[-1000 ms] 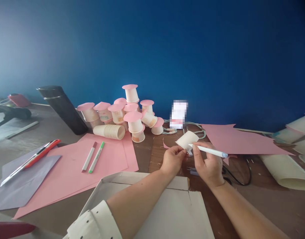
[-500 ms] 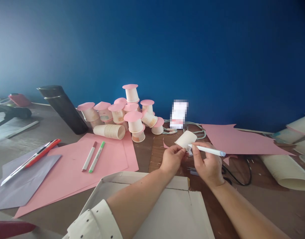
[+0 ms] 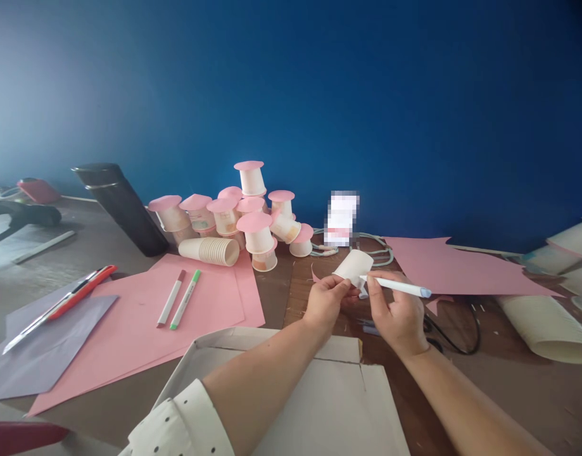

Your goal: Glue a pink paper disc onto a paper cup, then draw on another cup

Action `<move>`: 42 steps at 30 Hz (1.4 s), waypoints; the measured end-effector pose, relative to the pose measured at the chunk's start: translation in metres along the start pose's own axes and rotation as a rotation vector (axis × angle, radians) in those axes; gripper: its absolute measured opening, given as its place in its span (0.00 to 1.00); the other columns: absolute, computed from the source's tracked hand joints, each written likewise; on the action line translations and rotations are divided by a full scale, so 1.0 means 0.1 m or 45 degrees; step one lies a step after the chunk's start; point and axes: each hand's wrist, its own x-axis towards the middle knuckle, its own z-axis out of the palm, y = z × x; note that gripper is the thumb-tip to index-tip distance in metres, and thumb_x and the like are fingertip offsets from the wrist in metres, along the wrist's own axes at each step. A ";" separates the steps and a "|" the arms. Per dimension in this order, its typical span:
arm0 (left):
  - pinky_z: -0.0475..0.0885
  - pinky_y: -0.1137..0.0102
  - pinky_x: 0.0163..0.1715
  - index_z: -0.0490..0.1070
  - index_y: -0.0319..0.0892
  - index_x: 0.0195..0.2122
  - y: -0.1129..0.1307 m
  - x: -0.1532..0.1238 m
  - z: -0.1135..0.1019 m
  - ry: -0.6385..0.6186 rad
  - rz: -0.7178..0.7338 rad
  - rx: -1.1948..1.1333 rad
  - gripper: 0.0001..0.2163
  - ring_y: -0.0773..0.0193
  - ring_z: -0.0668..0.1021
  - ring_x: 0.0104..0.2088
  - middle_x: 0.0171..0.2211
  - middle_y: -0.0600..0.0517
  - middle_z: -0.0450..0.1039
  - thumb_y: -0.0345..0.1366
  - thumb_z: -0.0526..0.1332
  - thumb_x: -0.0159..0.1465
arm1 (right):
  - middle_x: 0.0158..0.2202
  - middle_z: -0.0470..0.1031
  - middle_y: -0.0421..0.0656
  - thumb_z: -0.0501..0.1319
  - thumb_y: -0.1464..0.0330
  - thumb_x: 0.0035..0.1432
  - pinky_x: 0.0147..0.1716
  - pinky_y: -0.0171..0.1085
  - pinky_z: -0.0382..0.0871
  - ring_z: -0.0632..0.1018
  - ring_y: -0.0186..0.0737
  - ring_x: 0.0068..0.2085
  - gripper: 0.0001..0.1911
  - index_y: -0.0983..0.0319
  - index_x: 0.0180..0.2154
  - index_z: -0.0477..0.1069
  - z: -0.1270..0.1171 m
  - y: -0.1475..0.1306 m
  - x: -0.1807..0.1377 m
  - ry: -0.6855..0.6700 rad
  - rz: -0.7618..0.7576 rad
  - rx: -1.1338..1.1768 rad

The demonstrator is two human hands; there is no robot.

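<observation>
The cup [image 3: 356,265] is small, of white paper, and tipped on its side above the table. The left hand [image 3: 326,303] pinches it at its lower edge. The pen [image 3: 401,289] is white with a pale blue end. It lies nearly level in the right hand [image 3: 399,316], tip against the cup's side.

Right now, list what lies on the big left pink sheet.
On the pink sheet: a red-tipped marker, a green-tipped marker and, at its far edge, a sideways stack of cups. The cardboard box hides its near corner.
</observation>
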 end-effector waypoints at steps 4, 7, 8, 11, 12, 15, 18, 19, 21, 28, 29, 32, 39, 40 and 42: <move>0.72 0.70 0.34 0.70 0.36 0.26 0.01 -0.01 0.01 0.007 -0.010 0.047 0.13 0.66 0.76 0.28 0.24 0.49 0.74 0.41 0.70 0.50 | 0.36 0.76 0.46 0.58 0.67 0.60 0.42 0.44 0.69 0.76 0.44 0.39 0.06 0.61 0.38 0.70 0.00 -0.01 0.00 0.012 -0.001 -0.005; 0.72 0.70 0.32 0.69 0.37 0.24 0.02 -0.02 0.02 0.001 -0.009 0.072 0.13 0.66 0.76 0.28 0.24 0.50 0.73 0.40 0.70 0.49 | 0.36 0.76 0.47 0.57 0.66 0.60 0.43 0.44 0.69 0.77 0.45 0.39 0.07 0.61 0.38 0.70 0.00 -0.01 0.00 0.008 0.001 -0.014; 0.72 0.71 0.32 0.69 0.37 0.24 0.03 -0.02 0.03 0.000 -0.007 0.083 0.12 0.66 0.76 0.28 0.24 0.50 0.72 0.40 0.69 0.50 | 0.36 0.76 0.46 0.57 0.66 0.60 0.43 0.44 0.69 0.77 0.45 0.39 0.07 0.61 0.39 0.70 0.00 0.00 0.00 0.006 -0.001 -0.015; 0.72 0.72 0.30 0.69 0.37 0.23 0.02 -0.03 0.03 0.000 -0.005 0.114 0.12 0.66 0.76 0.28 0.24 0.51 0.72 0.39 0.69 0.50 | 0.36 0.76 0.46 0.57 0.66 0.60 0.43 0.45 0.69 0.77 0.45 0.39 0.07 0.61 0.39 0.70 0.01 0.00 -0.01 0.004 -0.004 -0.014; 0.72 0.72 0.30 0.69 0.38 0.23 0.02 -0.03 0.03 -0.002 -0.003 0.126 0.12 0.66 0.76 0.28 0.24 0.51 0.72 0.40 0.69 0.50 | 0.36 0.76 0.46 0.57 0.66 0.60 0.43 0.45 0.69 0.77 0.45 0.40 0.07 0.61 0.38 0.70 0.01 0.00 -0.01 0.005 -0.003 -0.013; 0.72 0.71 0.30 0.69 0.38 0.23 0.00 -0.03 0.03 -0.018 0.006 0.178 0.12 0.66 0.76 0.27 0.23 0.51 0.72 0.40 0.69 0.50 | 0.36 0.76 0.47 0.57 0.66 0.60 0.43 0.45 0.69 0.77 0.45 0.40 0.07 0.61 0.38 0.70 0.01 0.00 0.00 0.006 -0.003 -0.014; 0.71 0.71 0.31 0.69 0.38 0.23 -0.02 -0.03 0.03 -0.033 0.023 0.221 0.12 0.67 0.75 0.26 0.22 0.51 0.72 0.40 0.68 0.51 | 0.36 0.76 0.46 0.58 0.66 0.60 0.43 0.44 0.69 0.77 0.45 0.40 0.07 0.61 0.38 0.70 0.01 0.00 0.00 0.001 -0.001 -0.022; 0.71 0.71 0.31 0.69 0.38 0.23 -0.02 -0.03 0.03 -0.036 0.024 0.226 0.11 0.67 0.75 0.26 0.22 0.52 0.72 0.40 0.68 0.51 | 0.36 0.76 0.46 0.58 0.66 0.60 0.43 0.44 0.69 0.77 0.45 0.40 0.07 0.61 0.38 0.70 0.01 0.00 0.00 -0.001 0.001 -0.024; 0.72 0.71 0.31 0.69 0.38 0.23 -0.01 -0.03 0.03 -0.028 0.020 0.214 0.11 0.67 0.75 0.26 0.22 0.52 0.71 0.39 0.68 0.51 | 0.36 0.76 0.46 0.58 0.66 0.60 0.43 0.44 0.69 0.77 0.44 0.40 0.06 0.61 0.39 0.70 0.00 -0.01 0.00 -0.005 0.002 -0.021; 0.72 0.72 0.33 0.69 0.36 0.26 0.02 0.00 0.00 -0.001 -0.059 -0.045 0.10 0.66 0.78 0.29 0.25 0.48 0.74 0.37 0.68 0.52 | 0.36 0.76 0.46 0.57 0.66 0.60 0.43 0.44 0.69 0.77 0.45 0.40 0.07 0.61 0.39 0.70 0.00 -0.02 0.00 -0.002 0.011 -0.002; 0.72 0.71 0.33 0.69 0.36 0.26 0.03 0.00 -0.01 0.000 -0.073 -0.075 0.10 0.65 0.78 0.29 0.25 0.48 0.74 0.37 0.68 0.52 | 0.36 0.76 0.46 0.57 0.66 0.60 0.43 0.44 0.69 0.77 0.45 0.40 0.07 0.61 0.39 0.70 0.00 -0.01 0.00 -0.002 0.012 0.001; 0.72 0.71 0.33 0.68 0.36 0.26 0.03 0.01 -0.01 0.007 -0.090 -0.122 0.11 0.65 0.78 0.29 0.25 0.47 0.73 0.36 0.69 0.52 | 0.36 0.76 0.47 0.57 0.66 0.60 0.43 0.44 0.69 0.77 0.45 0.40 0.07 0.61 0.39 0.70 0.00 0.00 0.00 0.000 0.004 0.001; 0.71 0.74 0.28 0.68 0.36 0.25 0.03 -0.01 0.00 0.017 -0.057 -0.019 0.11 0.67 0.77 0.27 0.25 0.49 0.72 0.37 0.69 0.51 | 0.36 0.76 0.46 0.58 0.67 0.60 0.42 0.44 0.69 0.77 0.44 0.39 0.06 0.61 0.39 0.70 0.00 -0.01 0.00 0.000 -0.004 -0.008; 0.71 0.74 0.28 0.68 0.36 0.24 0.03 -0.01 0.01 0.013 -0.054 0.009 0.11 0.67 0.77 0.27 0.24 0.49 0.72 0.37 0.68 0.50 | 0.36 0.76 0.46 0.58 0.67 0.60 0.42 0.44 0.69 0.77 0.44 0.39 0.06 0.61 0.39 0.70 0.00 -0.01 0.00 0.004 -0.005 -0.008; 0.71 0.74 0.27 0.68 0.37 0.24 0.03 -0.02 0.02 0.004 -0.054 0.051 0.11 0.68 0.76 0.26 0.24 0.50 0.72 0.38 0.68 0.50 | 0.36 0.76 0.46 0.58 0.66 0.60 0.42 0.44 0.69 0.77 0.45 0.39 0.06 0.61 0.39 0.70 0.00 -0.01 0.00 0.004 -0.004 -0.008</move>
